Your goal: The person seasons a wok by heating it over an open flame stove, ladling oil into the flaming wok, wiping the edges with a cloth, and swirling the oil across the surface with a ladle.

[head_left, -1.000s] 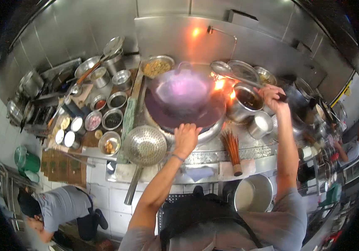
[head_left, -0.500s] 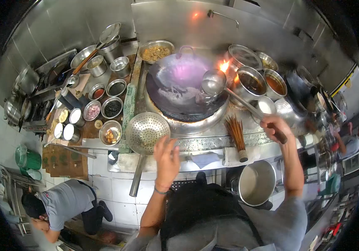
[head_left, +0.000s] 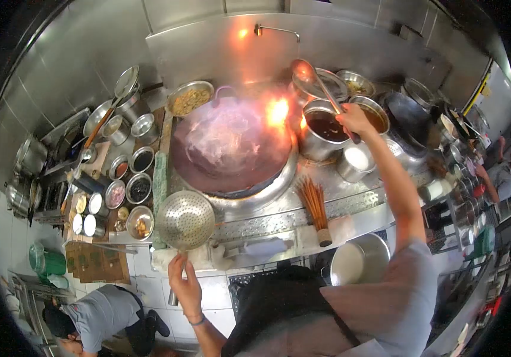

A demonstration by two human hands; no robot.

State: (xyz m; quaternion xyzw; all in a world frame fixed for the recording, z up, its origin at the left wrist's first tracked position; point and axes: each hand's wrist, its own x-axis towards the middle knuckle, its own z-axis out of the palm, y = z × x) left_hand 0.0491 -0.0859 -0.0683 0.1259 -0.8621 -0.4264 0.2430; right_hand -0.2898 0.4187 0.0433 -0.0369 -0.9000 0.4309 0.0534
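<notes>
My right hand (head_left: pixel 355 120) is closed around the handle of a metal ladle (head_left: pixel 304 71). The ladle's bowl is up at the back, in front of a round mesh-like lid (head_left: pixel 330 84), and its handle slants over a pot of dark liquid (head_left: pixel 325 126). My left hand (head_left: pixel 185 287) is at the handle of a perforated strainer (head_left: pixel 185 220), fingers bent about it; the exact grip is partly hidden. The strainer's bowl lies on the counter's front edge. A large wok (head_left: pixel 225 172) sits on the burner, steaming, with a bright flame (head_left: pixel 278 111) at its right rim.
A bamboo brush (head_left: pixel 313 208) lies at the counter's front. Bowls of ingredients, such as a garlic-like one (head_left: pixel 140 223), crowd the left. A pot of white liquid (head_left: pixel 358 159) stands right. A big pot (head_left: pixel 362 259) is below. Another person (head_left: pixel 109 315) crouches at lower left.
My right hand has swung the ladle away from the wok to the back right. My left hand has moved down to the strainer's handle. The flame looks larger, and the view has shifted.
</notes>
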